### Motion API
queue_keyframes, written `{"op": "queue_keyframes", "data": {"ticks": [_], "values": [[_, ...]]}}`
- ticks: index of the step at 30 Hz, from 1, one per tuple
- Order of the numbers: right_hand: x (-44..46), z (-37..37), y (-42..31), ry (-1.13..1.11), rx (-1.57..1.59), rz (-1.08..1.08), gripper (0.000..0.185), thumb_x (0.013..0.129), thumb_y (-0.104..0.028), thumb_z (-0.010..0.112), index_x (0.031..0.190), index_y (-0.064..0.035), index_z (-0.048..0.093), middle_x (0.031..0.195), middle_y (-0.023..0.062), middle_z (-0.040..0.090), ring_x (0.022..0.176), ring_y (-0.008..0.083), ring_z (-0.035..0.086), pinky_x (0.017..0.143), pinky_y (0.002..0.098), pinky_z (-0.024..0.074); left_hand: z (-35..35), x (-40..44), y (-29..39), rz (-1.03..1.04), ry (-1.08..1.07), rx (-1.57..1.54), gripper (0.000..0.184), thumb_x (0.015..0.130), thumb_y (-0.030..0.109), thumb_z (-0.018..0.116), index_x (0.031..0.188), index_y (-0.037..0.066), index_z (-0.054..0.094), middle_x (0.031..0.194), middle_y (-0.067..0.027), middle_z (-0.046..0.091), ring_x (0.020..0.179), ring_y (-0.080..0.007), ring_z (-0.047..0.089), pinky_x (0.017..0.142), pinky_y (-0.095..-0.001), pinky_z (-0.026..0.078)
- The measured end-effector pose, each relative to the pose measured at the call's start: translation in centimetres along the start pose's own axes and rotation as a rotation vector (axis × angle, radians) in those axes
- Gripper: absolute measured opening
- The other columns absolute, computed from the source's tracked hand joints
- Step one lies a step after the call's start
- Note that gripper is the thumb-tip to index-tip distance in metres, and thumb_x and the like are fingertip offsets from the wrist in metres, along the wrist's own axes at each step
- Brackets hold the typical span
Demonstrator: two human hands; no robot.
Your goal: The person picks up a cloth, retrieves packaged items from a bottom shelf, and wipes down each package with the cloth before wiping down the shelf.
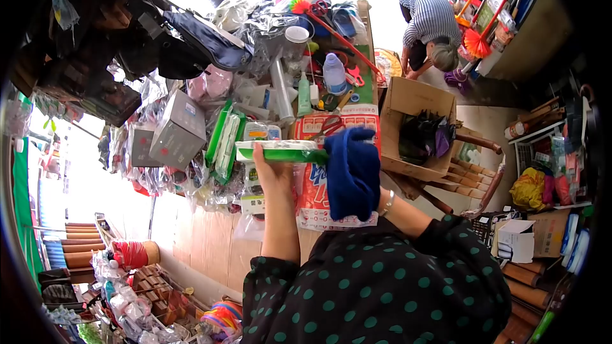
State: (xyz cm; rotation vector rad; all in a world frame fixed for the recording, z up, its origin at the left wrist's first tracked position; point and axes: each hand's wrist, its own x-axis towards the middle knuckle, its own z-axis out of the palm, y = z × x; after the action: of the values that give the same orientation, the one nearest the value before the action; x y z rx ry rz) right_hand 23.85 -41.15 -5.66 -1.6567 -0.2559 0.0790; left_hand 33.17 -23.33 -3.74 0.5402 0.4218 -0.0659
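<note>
My left hand (273,171) grips a flat green-and-white package (284,151) from below, with the thumb on its near side. A dark blue cloth (350,181) is bunched over my right hand, which wears a bracelet at the wrist (386,202); the cloth hides the fingers. The cloth touches the package's right end and is slightly blurred. Beneath both hands lies a red printed sheet (313,186) on the table. Just beyond the cloth are red-handled scissors (331,125). Similar green packs (224,143) stand to the left.
Grey boxes (180,129) and bagged goods crowd the table's left. Farther back stand a clear bottle (334,74) and a green tube (304,93). An open cardboard box (417,99) rests on a wooden chair (468,178) at right. Another person (430,22) bends down beyond it.
</note>
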Motion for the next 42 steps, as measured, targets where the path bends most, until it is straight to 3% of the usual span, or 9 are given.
{"op": "queue_keyframes", "data": {"ticks": [3, 5, 9, 13, 23, 33, 36, 38, 42], "values": [[2.6, 1.9, 0.9, 0.27, 0.24, -0.214, 0.035, 0.091, -0.019, 0.052, 0.122, -0.0063, 0.044, 0.116, 0.0072, 0.049, 0.108, 0.0221, 0.047, 0.099, 0.033, 0.035, 1.1, -2.8, -2.7, -0.014, 0.096, 0.176, 0.037, 0.086, 0.032, 0.06, 0.11, 0.007, 0.048, 0.097, -0.0097, 0.057, 0.084, -0.0234, 0.059, 0.072, -0.0407, 0.053], [4.9, -0.2, -2.2, 0.64, -0.687, -0.582, 0.029, 0.085, -0.024, 0.062, 0.106, -0.0055, 0.056, 0.098, 0.01, 0.056, 0.093, 0.0295, 0.052, 0.085, 0.0369, 0.0394, 0.8, -3.1, -3.6, -0.072, 0.054, 0.108, 0.037, 0.085, 0.03, 0.062, 0.11, 0.007, 0.047, 0.098, -0.01, 0.057, 0.084, -0.0231, 0.059, 0.068, -0.0379, 0.054], [5.9, -0.3, -0.8, 0.614, -0.541, -0.651, 0.026, 0.082, -0.029, 0.062, 0.091, -0.0043, 0.061, 0.088, 0.0121, 0.06, 0.087, 0.0294, 0.054, 0.079, 0.0371, 0.0404, 0.4, -2.8, -3.9, -0.052, 0.037, 0.041, 0.038, 0.084, 0.027, 0.064, 0.109, 0.004, 0.047, 0.101, -0.0099, 0.057, 0.09, -0.025, 0.059, 0.075, -0.0405, 0.054], [5.7, 1.1, 0.4, 0.551, 0.069, 0.046, 0.03, 0.091, -0.034, 0.056, 0.08, -0.0066, 0.06, 0.074, 0.0017, 0.056, 0.069, 0.0126, 0.053, 0.063, 0.0276, 0.0427, -0.6, -3.5, -4.5, 0.002, 0.033, 0.026, 0.052, 0.084, 0.034, 0.064, 0.121, 0.006, 0.041, 0.116, -0.0121, 0.051, 0.108, -0.0292, 0.052, 0.092, -0.0501, 0.044], [5.5, -0.1, 4.5, 0.623, 0.165, 0.091, 0.037, 0.092, -0.039, 0.052, 0.077, -0.0053, 0.056, 0.07, 0.0027, 0.054, 0.065, 0.0146, 0.051, 0.063, 0.0306, 0.0412, -4.5, -6.2, -3.0, 0.143, -0.214, 0.278, 0.044, 0.09, 0.021, 0.055, 0.128, 0.005, 0.041, 0.126, -0.0131, 0.051, 0.115, -0.0284, 0.051, 0.095, -0.0479, 0.045], [-0.6, -5.8, 0.2, 0.133, 0.81, 0.266, 0.06, 0.093, -0.054, 0.035, 0.121, -0.0031, 0.05, 0.123, 0.0036, 0.052, 0.111, 0.0142, 0.049, 0.097, 0.0294, 0.0372, -7.3, -3.8, -0.6, 0.135, -0.051, 0.137, 0.036, 0.09, 0.022, 0.053, 0.121, 0.003, 0.048, 0.121, -0.0124, 0.055, 0.113, -0.0293, 0.053, 0.097, -0.0483, 0.043], [-2.8, -7.9, -5.4, -0.427, -0.421, -0.045, 0.049, 0.092, -0.043, 0.043, 0.12, -0.003, 0.05, 0.122, 0.0123, 0.052, 0.112, 0.0223, 0.05, 0.099, 0.0343, 0.0357, -7.7, -3.8, 0.2, 0.138, -0.01, 0.095, 0.036, 0.09, 0.023, 0.054, 0.121, 0.003, 0.049, 0.121, -0.0128, 0.056, 0.113, -0.0289, 0.053, 0.098, -0.0477, 0.042], [-3.0, -7.9, -7.0, -0.306, -0.358, -0.418, 0.043, 0.091, -0.038, 0.047, 0.116, -0.003, 0.052, 0.118, 0.0154, 0.053, 0.11, 0.0257, 0.051, 0.099, 0.0362, 0.0359, -8.0, -3.7, 0.5, 0.128, -0.004, 0.07, 0.036, 0.09, 0.023, 0.054, 0.12, 0.003, 0.049, 0.12, -0.0131, 0.056, 0.113, -0.0289, 0.053, 0.099, -0.0477, 0.042], [-0.4, -7.0, 1.7, -0.028, 0.421, -0.285, 0.044, 0.09, -0.029, 0.053, 0.125, -0.0029, 0.044, 0.128, 0.011, 0.048, 0.118, 0.0218, 0.047, 0.103, 0.0358, 0.0342, -7.5, -4.0, 0.8, 0.084, 0.028, -0.003, 0.036, 0.09, 0.023, 0.055, 0.119, 0.002, 0.051, 0.121, -0.0141, 0.056, 0.115, -0.0292, 0.052, 0.099, -0.0471, 0.042]]}}
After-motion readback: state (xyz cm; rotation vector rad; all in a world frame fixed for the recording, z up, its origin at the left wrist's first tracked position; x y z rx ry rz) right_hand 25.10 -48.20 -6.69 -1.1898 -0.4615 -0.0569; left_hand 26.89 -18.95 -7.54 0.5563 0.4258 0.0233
